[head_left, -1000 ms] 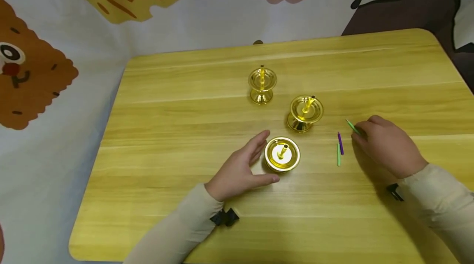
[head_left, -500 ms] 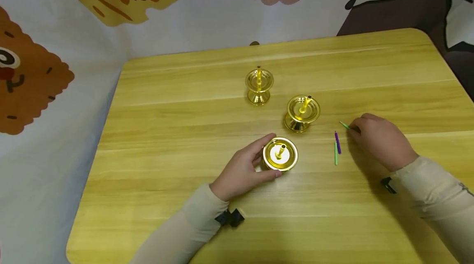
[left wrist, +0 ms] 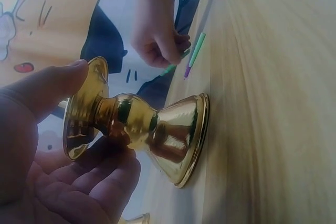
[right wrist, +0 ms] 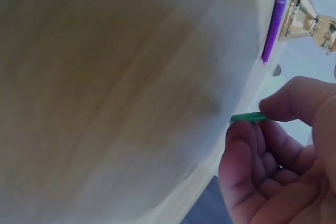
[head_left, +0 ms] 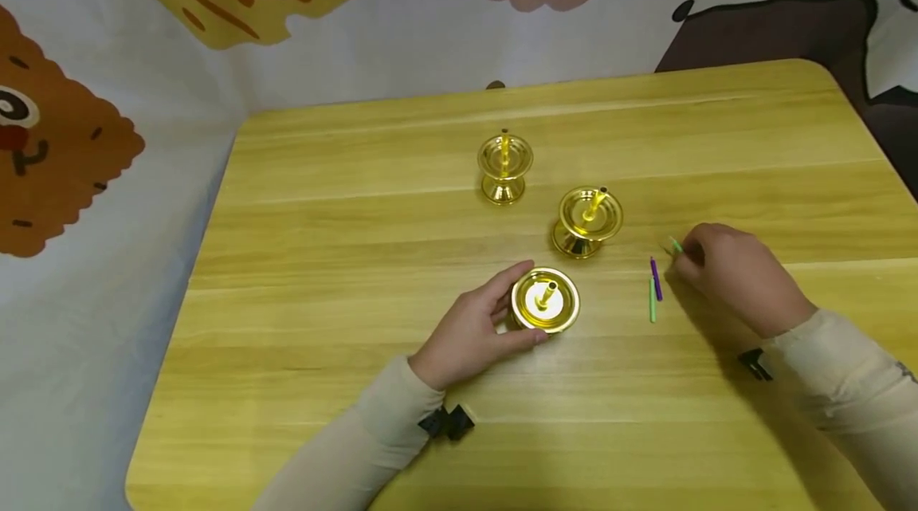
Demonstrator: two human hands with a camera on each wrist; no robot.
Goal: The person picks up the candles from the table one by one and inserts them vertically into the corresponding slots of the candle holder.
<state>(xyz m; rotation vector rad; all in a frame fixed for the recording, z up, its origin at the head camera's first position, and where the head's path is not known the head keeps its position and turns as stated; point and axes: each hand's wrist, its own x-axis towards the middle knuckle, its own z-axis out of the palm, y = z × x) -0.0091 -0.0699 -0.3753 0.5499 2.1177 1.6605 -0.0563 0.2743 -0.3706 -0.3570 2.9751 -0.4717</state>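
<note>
My left hand [head_left: 469,332] holds a shiny gold candle holder [head_left: 527,312] at its upper dish, thumb on the near side and fingers on the far side. In the left wrist view, the flared foot of that candle holder [left wrist: 178,135] stands on the tabletop. My right hand [head_left: 742,276] pinches a short green candle [right wrist: 247,117] between thumb and fingertips, low over the table. Only a small end of it shows in the head view. Left of the right hand, a purple candle [head_left: 656,280] and another green candle [head_left: 653,308] lie end by end, slightly overlapping.
Two more gold candle holders stand upright farther back, one [head_left: 586,224] behind the held one and another [head_left: 504,176] beyond it. Each has a thin central tube. The wooden table [head_left: 323,256] has rounded corners; a printed cloth [head_left: 402,33] hangs behind it.
My left thumb and fingers have closed onto the candle holder's dish from beside it. My right hand has shifted slightly, and less of the green candle sticks out past its fingers.
</note>
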